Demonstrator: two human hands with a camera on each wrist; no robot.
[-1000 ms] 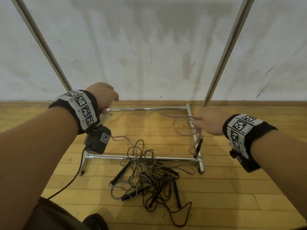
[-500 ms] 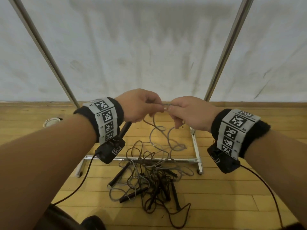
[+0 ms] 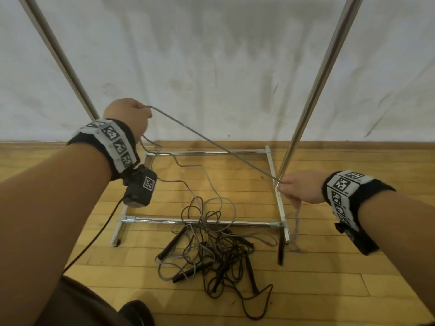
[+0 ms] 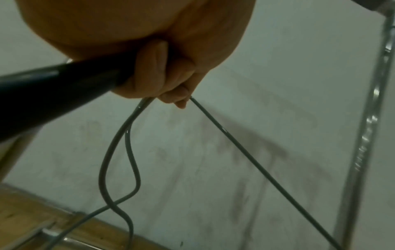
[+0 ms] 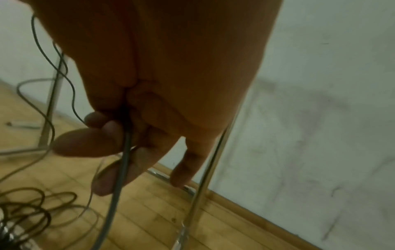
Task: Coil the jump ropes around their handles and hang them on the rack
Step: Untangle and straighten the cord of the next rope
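- Left hand [image 3: 128, 116] clenches a black handle [image 4: 53, 88] plus grey rope [image 3: 211, 147]; right hand [image 3: 299, 187] pinches the rope beside the rack [image 3: 275, 182] upright.
- Slack trails into the floor tangle [image 3: 211, 245] before the rack; pulling could snag it, I reckon.

Your left hand [image 4: 149, 33] gripped a black handle [image 4: 55, 84], fingers [image 4: 162, 74] curled round it; the grey rope [image 4: 245, 152] ran taut down-right from your fingertips, slack loops hanging just below them.
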